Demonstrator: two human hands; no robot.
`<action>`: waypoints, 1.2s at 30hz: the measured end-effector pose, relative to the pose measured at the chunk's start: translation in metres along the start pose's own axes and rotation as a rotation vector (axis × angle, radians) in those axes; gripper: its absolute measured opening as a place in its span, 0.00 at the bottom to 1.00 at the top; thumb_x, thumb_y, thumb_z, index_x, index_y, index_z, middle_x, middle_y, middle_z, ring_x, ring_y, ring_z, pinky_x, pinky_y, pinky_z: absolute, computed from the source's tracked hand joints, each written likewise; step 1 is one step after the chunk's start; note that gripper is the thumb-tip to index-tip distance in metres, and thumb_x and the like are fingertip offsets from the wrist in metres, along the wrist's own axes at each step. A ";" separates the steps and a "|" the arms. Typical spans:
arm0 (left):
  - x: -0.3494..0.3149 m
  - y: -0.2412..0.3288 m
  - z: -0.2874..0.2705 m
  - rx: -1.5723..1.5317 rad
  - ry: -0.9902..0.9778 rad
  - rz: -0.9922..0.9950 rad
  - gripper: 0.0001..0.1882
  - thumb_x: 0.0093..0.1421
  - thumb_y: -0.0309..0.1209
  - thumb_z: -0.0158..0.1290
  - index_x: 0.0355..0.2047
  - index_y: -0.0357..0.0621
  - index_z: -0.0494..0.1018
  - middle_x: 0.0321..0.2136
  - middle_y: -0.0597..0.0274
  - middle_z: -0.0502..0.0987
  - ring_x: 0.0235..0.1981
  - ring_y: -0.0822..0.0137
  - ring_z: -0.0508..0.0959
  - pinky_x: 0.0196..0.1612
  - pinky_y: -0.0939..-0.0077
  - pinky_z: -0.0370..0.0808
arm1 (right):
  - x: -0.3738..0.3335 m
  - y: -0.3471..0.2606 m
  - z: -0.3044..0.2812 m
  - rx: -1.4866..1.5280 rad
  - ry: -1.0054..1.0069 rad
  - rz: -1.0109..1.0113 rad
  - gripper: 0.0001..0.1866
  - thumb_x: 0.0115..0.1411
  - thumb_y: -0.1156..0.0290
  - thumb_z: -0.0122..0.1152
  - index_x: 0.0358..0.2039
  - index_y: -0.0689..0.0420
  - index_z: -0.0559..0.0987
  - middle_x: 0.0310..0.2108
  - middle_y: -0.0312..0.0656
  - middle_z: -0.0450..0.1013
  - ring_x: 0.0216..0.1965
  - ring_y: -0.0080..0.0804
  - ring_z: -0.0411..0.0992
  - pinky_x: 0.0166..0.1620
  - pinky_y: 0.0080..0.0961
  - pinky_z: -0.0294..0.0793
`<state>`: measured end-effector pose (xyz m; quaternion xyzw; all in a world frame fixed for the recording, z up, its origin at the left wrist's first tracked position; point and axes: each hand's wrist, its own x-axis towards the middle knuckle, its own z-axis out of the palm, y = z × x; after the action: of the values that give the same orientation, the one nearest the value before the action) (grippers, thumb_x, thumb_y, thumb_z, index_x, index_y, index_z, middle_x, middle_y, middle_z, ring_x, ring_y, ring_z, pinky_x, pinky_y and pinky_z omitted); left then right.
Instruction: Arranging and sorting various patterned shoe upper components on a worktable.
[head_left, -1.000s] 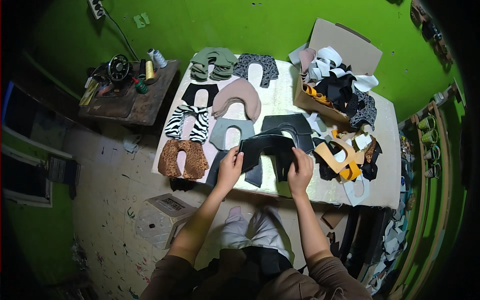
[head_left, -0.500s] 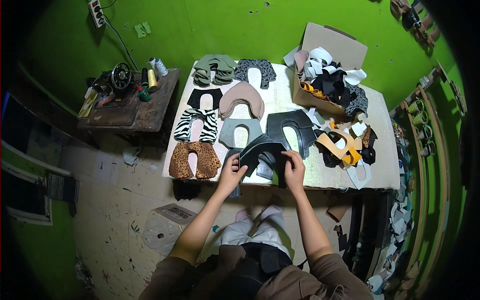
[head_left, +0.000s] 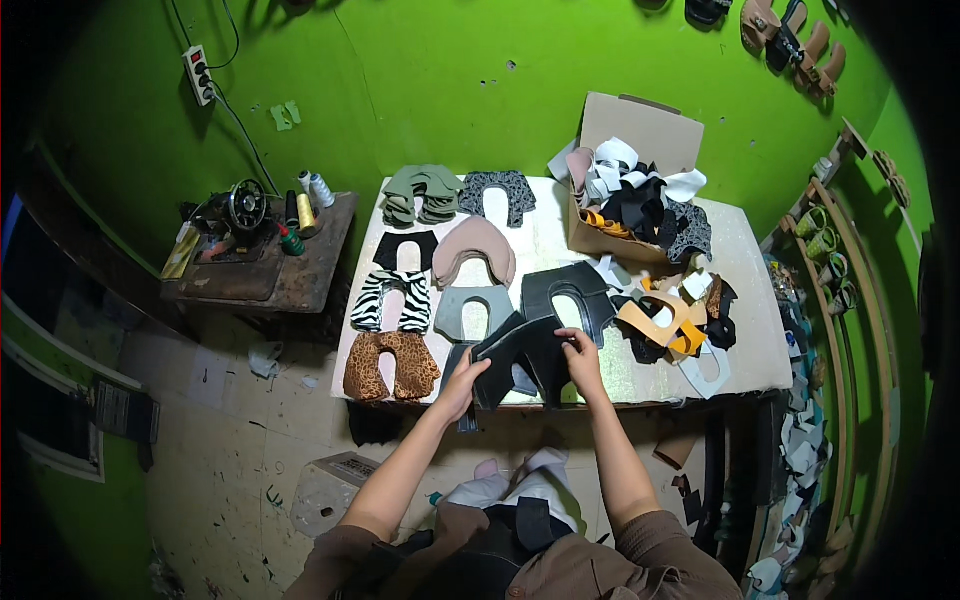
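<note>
The left hand is closed around the lower left end of some black U-shaped pieces, thumb laid over the top. The right hand grasps them more lightly, fingertips at the upper right edge. The pieces are lifted above the front edge of the bench, tilted, with more than one layer showing (how many, I cannot tell).

Just beyond lie a charcoal U-shaped stack and a pale grey U-shaped stack; a dark grey piece shows partly from underneath, near the left hand. Further left sit leopard-print pieces and zebra-print pieces.

The layers look loose, so the likeliest trouble is slipping: with the right hand pinching only near an edge, one sheet could slide out of line or fan away from the others. Because they are held over the bench's front edge, a dropped sheet could land on the floor. Lowering them carelessly might catch the charcoal stack and push its layers askew. To the right, offcuts include black scraps of similar colour, so a piece straying there could easily be lost among them.
</note>
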<state>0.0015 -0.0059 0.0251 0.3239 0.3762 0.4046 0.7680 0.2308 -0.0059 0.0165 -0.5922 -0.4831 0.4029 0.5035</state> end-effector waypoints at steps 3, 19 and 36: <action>-0.004 0.010 0.008 -0.063 -0.076 -0.025 0.22 0.58 0.30 0.47 0.53 0.43 0.56 0.44 0.58 0.68 0.44 0.68 0.70 0.49 0.75 0.66 | 0.003 -0.008 -0.004 0.125 -0.044 0.075 0.13 0.52 0.83 0.47 0.38 0.59 0.74 0.31 0.32 0.69 0.32 0.17 0.64 0.39 0.14 0.61; -0.038 0.031 0.017 -0.246 -0.144 -0.086 0.17 0.62 0.35 0.40 0.46 0.35 0.63 0.34 0.51 0.74 0.31 0.62 0.78 0.35 0.69 0.77 | -0.031 -0.008 0.002 0.586 -0.421 0.340 0.23 0.55 0.65 0.55 0.50 0.59 0.66 0.45 0.38 0.67 0.47 0.26 0.63 0.51 0.23 0.59; 0.004 -0.025 -0.050 1.306 0.426 0.234 0.31 0.51 0.31 0.52 0.53 0.31 0.56 0.46 0.39 0.65 0.44 0.46 0.70 0.47 0.62 0.68 | -0.055 0.047 0.056 -0.303 0.086 0.212 0.24 0.54 0.78 0.49 0.53 0.61 0.62 0.37 0.55 0.69 0.39 0.44 0.69 0.45 0.29 0.66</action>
<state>-0.0291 -0.0050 -0.0216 0.6715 0.6476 0.2302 0.2769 0.1728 -0.0498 -0.0394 -0.7255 -0.4512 0.3509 0.3833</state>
